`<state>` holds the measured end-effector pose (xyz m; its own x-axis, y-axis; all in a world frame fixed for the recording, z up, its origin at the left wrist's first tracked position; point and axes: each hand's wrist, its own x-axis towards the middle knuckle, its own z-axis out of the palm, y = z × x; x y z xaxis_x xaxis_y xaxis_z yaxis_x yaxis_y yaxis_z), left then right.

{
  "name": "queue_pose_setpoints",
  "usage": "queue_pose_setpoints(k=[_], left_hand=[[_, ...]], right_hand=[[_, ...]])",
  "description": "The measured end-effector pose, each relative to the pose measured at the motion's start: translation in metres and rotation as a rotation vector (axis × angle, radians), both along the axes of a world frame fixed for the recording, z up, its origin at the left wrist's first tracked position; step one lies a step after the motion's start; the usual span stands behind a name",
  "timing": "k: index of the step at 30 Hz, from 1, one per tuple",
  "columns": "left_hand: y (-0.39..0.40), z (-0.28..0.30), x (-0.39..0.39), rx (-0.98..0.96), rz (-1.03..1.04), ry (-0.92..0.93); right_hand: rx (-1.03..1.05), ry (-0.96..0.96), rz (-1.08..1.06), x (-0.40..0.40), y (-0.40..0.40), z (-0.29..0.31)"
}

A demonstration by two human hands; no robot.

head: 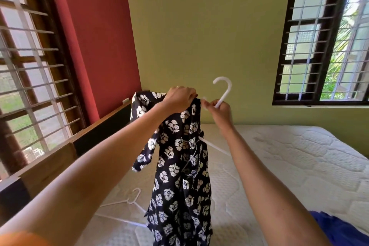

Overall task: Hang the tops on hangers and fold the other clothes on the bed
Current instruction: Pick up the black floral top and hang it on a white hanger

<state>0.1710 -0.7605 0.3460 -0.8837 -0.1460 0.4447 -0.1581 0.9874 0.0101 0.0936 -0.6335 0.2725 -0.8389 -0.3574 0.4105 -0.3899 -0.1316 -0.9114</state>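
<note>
Through the head camera I saw both arms stretched out in front of me over the bed (299, 158), its white quilted mattress bare along the right side. My left hand (180, 99) was clenched around the gathered top edge of the dark floral top (179, 166), a navy garment printed with white flowers, and held it up in the air so that the cloth hung straight down toward the mattress, with one sleeve dangling off to the left. My right hand (220, 112) gripped the white hanger (223, 90) at its neck, just beside the left hand; the hook stood up above my fingers and tilted to the right, while one thin arm of the hanger slanted down to the right from behind the cloth. How far the hanger's other arm sat inside the top I could not tell, since the cloth hid it. A second white hanger (129, 201) lay flat on the mattress to the lower left of the hanging top, partly covered by its hem. At the lower right corner a blue garment (339, 227) lay crumpled on the bed. A barred window (323, 36) stood in the green wall on the right.
</note>
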Motion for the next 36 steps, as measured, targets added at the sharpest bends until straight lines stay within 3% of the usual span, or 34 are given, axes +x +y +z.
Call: queue_pose_setpoints(k=[3, 5, 7, 9, 11, 16, 19, 23, 27, 32, 36], left_hand=[[0.0, 0.003, -0.003, 0.037, 0.016, 0.061], [-0.006, 0.004, -0.001, 0.132, 0.04, 0.028], [-0.011, 0.007, 0.0, 0.198, 0.076, 0.026], [-0.012, 0.011, 0.0, 0.246, 0.101, 0.013], [-0.013, 0.016, 0.0, 0.289, 0.111, 0.004], [-0.019, 0.021, 0.0, 0.308, 0.177, 0.147], [-0.033, 0.024, 0.008, 0.366, 0.234, 0.229], [-0.056, 0.014, 0.024, 0.302, 0.317, 0.248], [-0.069, -0.005, 0.029, 0.358, 0.244, 0.353], [-0.088, -0.005, 0.042, 0.392, 0.24, 0.532], [-0.099, 0.0, 0.044, 0.464, 0.272, 0.57]], right_hand=[[0.032, 0.069, -0.156, -0.003, -0.01, 0.003], [0.12, 0.226, -0.582, -0.006, -0.007, -0.006], [0.027, 0.484, -0.899, 0.003, 0.001, -0.02], [-0.024, 0.703, -0.738, 0.019, 0.001, -0.042], [0.174, 0.751, -0.409, 0.029, -0.007, -0.072], [1.077, 0.421, -0.067, 0.026, -0.02, -0.114], [1.272, 0.275, 0.013, 0.004, -0.004, -0.111], [1.193, 0.234, -0.081, -0.033, 0.034, -0.074], [0.933, 0.177, 0.021, -0.053, 0.048, -0.024], [0.707, 0.299, 0.029, -0.059, 0.057, 0.011], [0.449, 0.485, -0.163, -0.055, 0.052, 0.021]])
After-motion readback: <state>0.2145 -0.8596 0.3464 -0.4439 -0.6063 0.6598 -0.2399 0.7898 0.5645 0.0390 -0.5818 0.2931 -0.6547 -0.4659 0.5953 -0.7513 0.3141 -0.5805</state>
